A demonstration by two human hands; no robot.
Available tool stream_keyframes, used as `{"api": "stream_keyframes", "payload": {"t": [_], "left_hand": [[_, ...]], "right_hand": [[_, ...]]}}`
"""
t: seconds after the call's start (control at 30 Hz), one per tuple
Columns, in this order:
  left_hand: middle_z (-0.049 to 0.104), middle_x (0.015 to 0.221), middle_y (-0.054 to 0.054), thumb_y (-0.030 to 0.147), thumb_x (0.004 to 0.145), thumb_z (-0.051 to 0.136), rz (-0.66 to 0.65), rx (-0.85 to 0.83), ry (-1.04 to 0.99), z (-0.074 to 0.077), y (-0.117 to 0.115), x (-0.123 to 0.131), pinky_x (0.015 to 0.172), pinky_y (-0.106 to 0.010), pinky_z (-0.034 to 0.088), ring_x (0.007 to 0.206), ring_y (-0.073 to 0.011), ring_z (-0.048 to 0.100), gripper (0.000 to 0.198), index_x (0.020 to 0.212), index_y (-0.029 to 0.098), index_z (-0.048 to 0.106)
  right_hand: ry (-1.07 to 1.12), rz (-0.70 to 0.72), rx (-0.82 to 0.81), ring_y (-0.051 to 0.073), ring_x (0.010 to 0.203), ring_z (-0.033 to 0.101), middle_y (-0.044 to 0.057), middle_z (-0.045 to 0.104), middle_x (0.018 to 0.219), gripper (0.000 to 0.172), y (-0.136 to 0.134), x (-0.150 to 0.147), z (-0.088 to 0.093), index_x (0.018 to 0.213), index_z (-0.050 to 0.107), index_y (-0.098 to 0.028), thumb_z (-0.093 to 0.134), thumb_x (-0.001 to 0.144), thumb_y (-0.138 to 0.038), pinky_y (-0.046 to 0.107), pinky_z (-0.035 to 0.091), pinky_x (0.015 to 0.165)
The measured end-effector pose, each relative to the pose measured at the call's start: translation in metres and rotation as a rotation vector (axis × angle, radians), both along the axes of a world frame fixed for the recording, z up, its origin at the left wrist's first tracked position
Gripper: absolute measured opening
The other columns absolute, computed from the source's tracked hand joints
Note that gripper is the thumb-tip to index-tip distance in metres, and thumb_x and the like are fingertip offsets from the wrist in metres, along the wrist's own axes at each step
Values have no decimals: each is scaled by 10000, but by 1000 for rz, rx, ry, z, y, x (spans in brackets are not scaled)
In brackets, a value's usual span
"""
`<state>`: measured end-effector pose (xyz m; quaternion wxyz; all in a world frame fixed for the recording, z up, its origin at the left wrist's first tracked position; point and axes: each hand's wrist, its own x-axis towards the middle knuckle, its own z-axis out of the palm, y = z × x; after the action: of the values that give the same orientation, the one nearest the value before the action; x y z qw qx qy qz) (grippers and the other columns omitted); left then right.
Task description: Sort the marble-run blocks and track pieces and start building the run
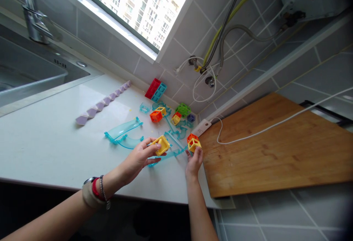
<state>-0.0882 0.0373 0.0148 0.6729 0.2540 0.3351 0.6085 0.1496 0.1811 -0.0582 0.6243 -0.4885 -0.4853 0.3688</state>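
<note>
My left hand [143,154] is closed on a yellow plastic toy block [162,145] with a hollow in its face, held above the counter. Just right of it, my right hand [194,162] grips a yellow cube frame [194,144], with an orange cube frame [192,137] against its far side. Clear blue track pieces [124,128] lie around and beyond both hands. Farther back are an orange cube block [156,116], a small yellow block [175,119], a green openwork piece [183,109] and a red block [153,88] beside a blue one [159,92].
A folded purple strip [102,105] lies on the white counter [49,138], with a sink [30,68] and faucet [35,24] at far left. On the right are a wooden board [275,149], a white power strip [202,127] and its cable. Hoses [223,31] run along the tiled wall.
</note>
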Motion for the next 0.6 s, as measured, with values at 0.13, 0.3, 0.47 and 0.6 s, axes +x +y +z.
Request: {"api": "stream_keyframes", "payload": {"t": [0.13, 0.3, 0.47, 0.6], "left_hand": [[745, 1164, -114, 463, 862, 727, 11, -4, 0, 0, 0, 1, 938, -410, 509, 1152, -312, 705, 352, 1073, 213, 595], [768, 1121, -114, 486, 834, 747, -22, -15, -27, -1, 0, 3, 935, -417, 508, 1031, -312, 757, 404, 1081, 212, 583], [774, 1102, -146, 581, 875, 662, -12, -5, -108, -3, 0, 7, 912, -430, 525, 982, -316, 765, 487, 1158, 198, 564], [698, 1291, -159, 591, 888, 660, -3, -11, -155, -7, -2, 19, 903, -423, 544, 1096, -321, 727, 535, 1261, 223, 550]], "right_hand": [[83, 23, -31, 219, 1005, 710, 90, 663, 1193, 480, -1, -1, 4, 1159, 570, -220, 501, 923, -632, 407, 620, 811], [173, 42, -16, 221, 955, 727, 84, 706, 1112, 487, -8, -3, 9, 1139, 609, -206, 482, 926, -625, 390, 623, 784], [202, 70, -18, 221, 836, 728, 68, 742, 938, 449, -14, -4, 15, 1046, 656, -202, 457, 922, -585, 371, 611, 728], [310, 57, -18, 208, 723, 710, 38, 746, 869, 363, -29, -1, 21, 1019, 669, -222, 476, 915, -510, 354, 582, 668]]}}
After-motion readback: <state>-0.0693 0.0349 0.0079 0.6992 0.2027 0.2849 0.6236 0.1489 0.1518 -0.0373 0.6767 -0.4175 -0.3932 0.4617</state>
